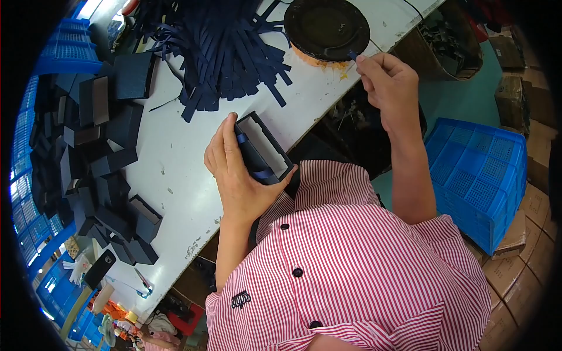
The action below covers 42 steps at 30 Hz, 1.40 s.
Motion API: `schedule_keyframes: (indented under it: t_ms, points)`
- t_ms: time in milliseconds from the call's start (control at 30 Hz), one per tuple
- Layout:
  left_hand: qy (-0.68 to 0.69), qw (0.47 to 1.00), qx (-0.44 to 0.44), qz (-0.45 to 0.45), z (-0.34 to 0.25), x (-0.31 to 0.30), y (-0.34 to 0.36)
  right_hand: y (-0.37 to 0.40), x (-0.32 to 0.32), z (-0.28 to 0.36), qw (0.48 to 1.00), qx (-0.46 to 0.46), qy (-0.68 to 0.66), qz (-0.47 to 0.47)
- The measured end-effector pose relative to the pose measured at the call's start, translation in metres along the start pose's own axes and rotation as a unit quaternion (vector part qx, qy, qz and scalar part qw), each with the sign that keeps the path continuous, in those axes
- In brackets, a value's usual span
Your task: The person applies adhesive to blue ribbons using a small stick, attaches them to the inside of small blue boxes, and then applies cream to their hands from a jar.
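1. Box [270,153], dark outside and pale within, is open and slanted at the near edge of the white table [167,152]; whether it rests on the tabletop I cannot tell.
2. Blue ribbon tabs [263,174] show at two places along its left-hand side, near the fingers and near the thumb.
3. Left hand [234,169] is clamped on the box, fingers along the upper end and thumb at the lower corner.
4. Right hand [386,82] is closed in a pinch, thumb and forefinger together on a short blue strip [352,55] at the rim of a round black pan [328,26].
5. Orange-yellow residue [322,61] lines the pan's near edge.
6. Navy ribbon strips [225,58] lie heaped left of the pan.
7. Dark boxes [102,169] are piled along the table's left side, a phone [99,268] just below them.
8. Striped shirt [363,269] bears a dark crown-like emblem [240,300]; any lettering is too small to read.
9. Blue crate [477,175] stands beyond the right forearm, beside brown cartons [509,278] whose print is illegible.
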<state>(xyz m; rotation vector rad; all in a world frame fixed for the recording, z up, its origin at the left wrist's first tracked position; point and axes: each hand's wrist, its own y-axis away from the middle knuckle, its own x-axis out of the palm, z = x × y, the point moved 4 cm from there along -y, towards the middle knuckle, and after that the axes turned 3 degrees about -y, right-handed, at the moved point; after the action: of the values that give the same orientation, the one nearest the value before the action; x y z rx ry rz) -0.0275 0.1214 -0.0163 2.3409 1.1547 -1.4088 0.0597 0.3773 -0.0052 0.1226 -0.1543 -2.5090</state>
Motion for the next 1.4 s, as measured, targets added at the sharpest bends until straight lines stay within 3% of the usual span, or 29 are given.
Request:
schedule_keyframes:
  t_ms: [467,667,967,1400]
  points:
    - [0.004,1.000,-0.014,0.011,-0.001,-0.001,0.000,0.007,-0.003,0.008,0.999,0.025,0.014,0.014]
    - [0.008,1.000,-0.011,0.011,-0.001,-0.002,0.001,0.010,0.012,0.010,1.000,-0.011,-0.005,0.023]
    - [0.017,1.000,-0.009,0.013,0.000,-0.003,0.000,0.011,0.024,-0.001,0.998,-0.007,0.067,-0.009]
    - [0.046,0.998,-0.025,0.022,-0.001,-0.002,-0.002,0.014,0.028,0.006,1.000,-0.010,0.012,-0.004]
